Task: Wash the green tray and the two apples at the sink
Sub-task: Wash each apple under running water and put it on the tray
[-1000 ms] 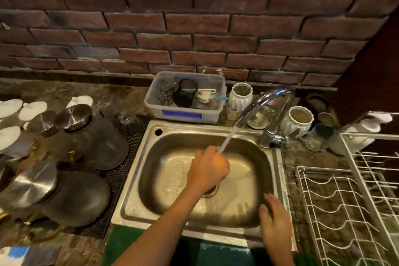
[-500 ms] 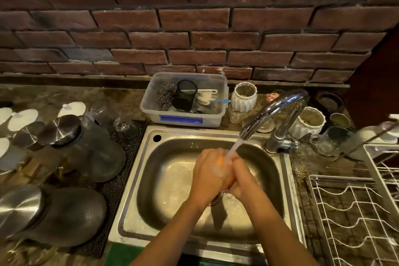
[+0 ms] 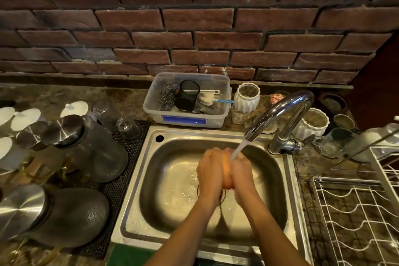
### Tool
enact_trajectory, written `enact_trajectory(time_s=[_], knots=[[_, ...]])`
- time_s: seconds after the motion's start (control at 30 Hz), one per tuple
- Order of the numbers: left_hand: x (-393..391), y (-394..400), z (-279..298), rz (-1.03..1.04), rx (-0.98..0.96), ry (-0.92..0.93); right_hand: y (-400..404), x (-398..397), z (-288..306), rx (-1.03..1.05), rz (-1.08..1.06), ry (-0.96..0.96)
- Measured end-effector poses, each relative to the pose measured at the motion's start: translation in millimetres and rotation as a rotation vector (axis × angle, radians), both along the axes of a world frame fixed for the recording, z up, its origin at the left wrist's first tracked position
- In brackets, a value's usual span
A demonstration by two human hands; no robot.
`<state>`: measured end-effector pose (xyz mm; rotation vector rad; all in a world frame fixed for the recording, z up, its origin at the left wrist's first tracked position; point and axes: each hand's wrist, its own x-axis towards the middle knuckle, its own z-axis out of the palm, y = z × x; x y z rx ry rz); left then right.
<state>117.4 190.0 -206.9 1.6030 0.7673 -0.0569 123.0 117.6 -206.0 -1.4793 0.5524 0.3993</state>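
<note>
Orange-red apple (image 3: 228, 174) clasped between both hands under running water.
At lower centre of the frame, the left hand (image 3: 210, 168) and right hand (image 3: 241, 170) closed around it above the steel sink (image 3: 151, 179), while the chrome faucet (image 3: 280, 114) poured its stream (image 3: 238, 149) onto them. A green strip (image 3: 127, 255) showed below the sink's front rim.

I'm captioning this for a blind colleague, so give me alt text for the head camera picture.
Both hands, left hand and right hand, cup an orange-red apple under water running from a chrome tap over a steel sink. A clear tub of scrubbers sits behind; a white wire dish rack stands right.
</note>
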Motion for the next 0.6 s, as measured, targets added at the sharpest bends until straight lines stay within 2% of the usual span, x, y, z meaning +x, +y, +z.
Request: enact_trajectory(time_s=[0.07,0.1,0.17,0.27,0.33,0.4,0.5,0.6], knots=[[-16,-6,-3,-0.233,0.325,-0.178,-10,7,5,0.121,-0.042,0.182],[-22,-7,-3,-0.289,0.380,-0.209,-13,8,6,0.148,-0.039,0.252],[-17,-4,-2,-0.209,0.273,-0.183,-12,12,1,0.096,0.028,0.262],[4,-5,5,-0.017,0.078,0.026,-2,7,-10,-0.086,0.121,0.028],[9,-5,9,0.120,0.010,0.149,1,-3,-15,-0.059,0.054,-0.005],[7,-7,11,0.142,-0.050,0.095,2,-5,-14,-0.026,-0.013,-0.025],[-2,-6,0,-0.092,0.117,-0.108,-5,-2,-9,0.016,-0.026,0.008],[-5,-2,-7,-0.349,0.483,-0.272,-14,4,-2,0.171,-0.036,0.247]])
